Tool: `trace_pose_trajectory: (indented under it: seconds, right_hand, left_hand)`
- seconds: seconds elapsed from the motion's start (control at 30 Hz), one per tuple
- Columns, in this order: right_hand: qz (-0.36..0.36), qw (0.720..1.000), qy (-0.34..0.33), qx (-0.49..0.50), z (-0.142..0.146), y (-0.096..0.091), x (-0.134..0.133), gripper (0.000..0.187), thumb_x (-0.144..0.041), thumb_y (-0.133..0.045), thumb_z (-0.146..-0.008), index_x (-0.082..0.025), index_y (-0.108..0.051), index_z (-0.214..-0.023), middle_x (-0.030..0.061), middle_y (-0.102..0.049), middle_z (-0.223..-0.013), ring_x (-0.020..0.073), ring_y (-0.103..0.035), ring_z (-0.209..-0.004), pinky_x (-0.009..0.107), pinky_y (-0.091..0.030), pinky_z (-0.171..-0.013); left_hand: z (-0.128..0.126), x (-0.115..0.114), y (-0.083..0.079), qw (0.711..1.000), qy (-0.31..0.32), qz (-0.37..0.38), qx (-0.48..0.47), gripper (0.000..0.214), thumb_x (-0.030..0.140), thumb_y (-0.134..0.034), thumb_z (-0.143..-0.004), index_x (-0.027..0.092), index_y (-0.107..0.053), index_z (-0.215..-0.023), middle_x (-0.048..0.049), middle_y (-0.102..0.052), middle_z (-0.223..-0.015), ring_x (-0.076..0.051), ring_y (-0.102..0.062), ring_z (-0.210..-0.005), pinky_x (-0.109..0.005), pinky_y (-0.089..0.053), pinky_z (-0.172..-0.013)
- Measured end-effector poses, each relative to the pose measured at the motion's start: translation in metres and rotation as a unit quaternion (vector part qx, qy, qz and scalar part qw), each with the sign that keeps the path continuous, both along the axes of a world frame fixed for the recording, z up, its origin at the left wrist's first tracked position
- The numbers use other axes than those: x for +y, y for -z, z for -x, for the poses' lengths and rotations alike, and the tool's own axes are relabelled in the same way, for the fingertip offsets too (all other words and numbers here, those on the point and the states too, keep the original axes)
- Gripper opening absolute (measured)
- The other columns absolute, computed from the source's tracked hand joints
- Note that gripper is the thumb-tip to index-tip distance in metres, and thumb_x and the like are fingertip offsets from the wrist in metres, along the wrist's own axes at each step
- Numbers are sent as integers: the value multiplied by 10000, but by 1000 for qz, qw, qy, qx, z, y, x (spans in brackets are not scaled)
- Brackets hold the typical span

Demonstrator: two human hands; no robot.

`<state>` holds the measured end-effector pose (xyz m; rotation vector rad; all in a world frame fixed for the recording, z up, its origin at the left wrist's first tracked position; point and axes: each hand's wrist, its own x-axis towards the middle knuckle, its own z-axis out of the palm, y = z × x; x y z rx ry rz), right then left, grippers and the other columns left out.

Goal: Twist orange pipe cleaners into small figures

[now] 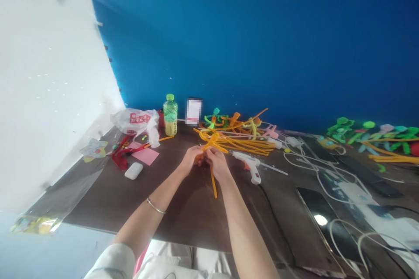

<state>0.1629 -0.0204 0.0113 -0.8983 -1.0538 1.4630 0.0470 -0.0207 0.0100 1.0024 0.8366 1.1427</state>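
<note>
From where I stand, a deep blue wall (248, 39) fills the far side, with a white panel (52, 78) slanting in on the left. Along it runs a dark brown worktop (183, 222), crowded with craft clutter: a heap of green and multicoloured pipe-cleaner figures (369, 135) at far right, a black tablet (324, 226) and tangled white cables (327, 183) at near right, and a plastic bag (135, 121) and green-capped drinks bottle (170, 115) at far left. Just right of centre lies a loose bundle of yellow-orange pipe cleaners (244, 146), with a white glue gun (251, 166) just near it.

At the middle of the worktop, the left hand (192, 160), a bangle (156, 205) on its wrist, and the right hand (218, 164) sit close together, both pinched on an orange pipe cleaner (213, 183), its twisted top just far of them and one end hanging toward the person. It should be light and bendy, its fuzz giving a fair grip — best held right at the twist, where it is stiffest.
</note>
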Motion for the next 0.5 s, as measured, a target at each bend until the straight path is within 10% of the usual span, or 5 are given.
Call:
trace_pose_trajectory:
  seconds: [0.1, 0.27, 0.5]
  right_hand:
    - [11, 996, 86, -33, 0, 6, 5, 330, -448, -716, -567, -171, -602, -705, -30, -545, -594, 65, -426, -476, 195, -318, -451]
    - [17, 986, 133, -94, 1, 14, 8, 418, -503, -682, -563, -151, -636, -785, -19, -556, -597, 75, -427, -478, 209, -329, -453]
    - [-67, 973, 145, -170, -3, 11, 8, 326, -428, -659, -613, -156, -676, -792, 60, -648, -822, 168, -572, -697, 282, -445, -613]
  left_hand:
    - [-4, -1, 9, 945, -159, -162, 234, 222, 250, -601, -664, 185, -527, -862, -11, -586, -776, -125, -546, -675, -248, -431, -628]
    - [-1, 1, 16, 846, -184, -310, 393, 135, 243, -466, -811, 188, -585, -841, -60, -623, -850, -160, -565, -790, -277, -422, -729]
    - [5, 2, 11, 882, -162, -286, 339, 261, 262, -420, -842, 174, -547, -631, -22, -534, -607, -127, -465, -588, -245, -346, -603]
